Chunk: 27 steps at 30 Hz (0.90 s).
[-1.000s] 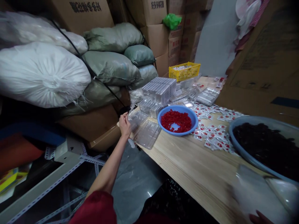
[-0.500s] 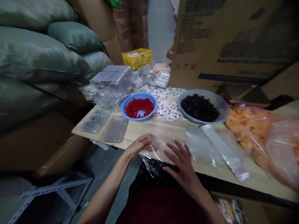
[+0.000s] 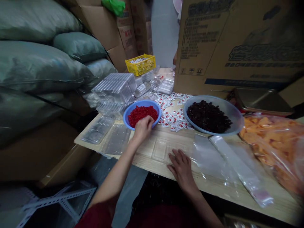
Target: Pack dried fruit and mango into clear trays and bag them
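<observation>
My left hand (image 3: pixel 143 129) is over the near rim of a blue bowl (image 3: pixel 125 118) filled with small red pieces (image 3: pixel 140 114). Its fingers are pinched together, and whatever may be between them is hidden. On the tabletop in front of me lies a clear plastic tray (image 3: pixel 160 151) with shallow square compartments. My right hand (image 3: pixel 181 166) rests palm down at the tray's right side, fingers stretched and a little apart, holding nothing. Small white packets with red marks (image 3: pixel 174 118) are scattered behind the tray.
A pale bowl of dark pieces (image 3: pixel 209 115) stands at right, near a bag of orange pieces (image 3: pixel 268 129). Plastic sleeves (image 3: pixel 209 155) lie beside my right hand. Stacked clear trays (image 3: pixel 114 87) and a yellow basket (image 3: pixel 140 66) are at back left; a large carton (image 3: pixel 201 66) rises behind.
The clear plastic my left hand held at the table edge now lies flat on the tabletop. My left hand has moved up to the red pieces; the right has lowered onto the tray's side.
</observation>
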### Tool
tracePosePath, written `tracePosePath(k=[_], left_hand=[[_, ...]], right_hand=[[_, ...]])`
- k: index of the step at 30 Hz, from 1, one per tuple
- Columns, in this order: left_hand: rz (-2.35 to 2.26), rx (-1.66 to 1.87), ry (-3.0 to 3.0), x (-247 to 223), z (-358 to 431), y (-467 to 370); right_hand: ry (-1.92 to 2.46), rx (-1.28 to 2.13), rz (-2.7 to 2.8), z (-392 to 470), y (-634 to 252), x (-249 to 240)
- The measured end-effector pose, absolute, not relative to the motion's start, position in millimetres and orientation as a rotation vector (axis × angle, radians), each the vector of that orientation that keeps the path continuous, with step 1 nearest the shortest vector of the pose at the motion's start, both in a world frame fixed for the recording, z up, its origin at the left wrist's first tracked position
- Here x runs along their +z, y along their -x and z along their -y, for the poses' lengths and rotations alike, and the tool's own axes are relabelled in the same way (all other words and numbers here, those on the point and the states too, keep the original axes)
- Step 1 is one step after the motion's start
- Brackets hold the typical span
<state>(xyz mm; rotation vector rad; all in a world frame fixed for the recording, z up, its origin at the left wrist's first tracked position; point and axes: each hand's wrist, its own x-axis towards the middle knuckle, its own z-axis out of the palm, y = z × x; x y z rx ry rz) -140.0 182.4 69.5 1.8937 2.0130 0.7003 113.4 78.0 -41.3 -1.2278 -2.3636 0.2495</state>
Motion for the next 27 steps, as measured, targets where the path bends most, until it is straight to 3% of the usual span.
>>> tracePosePath(k=[5, 11, 14, 18, 23, 27], left_hand=[[-2.1, 0.175, -1.846, 55, -254, 181], [-1.99, 0.08, -1.919, 32, -273, 187], [-1.974, 0.095, -1.959, 33, -268, 193], [-2.044, 0.447, -1.935, 38, -255, 197], [-2.218, 0.911, -1.77, 58, -229, 183], [-1.952, 1.195, -1.82, 74, -203, 141]], right_hand=[[1.15, 0.312, 2.263, -86, -126, -18], [1.357, 0.149, 1.774, -184, -207, 45], [1.694, 0.129, 1.864, -260, -242, 63], [2.144, 0.273, 2.145, -327, -242, 54], [2.105, 0.314, 2.249, -340, -222, 29], [2.095, 0.302, 2.213, -342, -226, 28]])
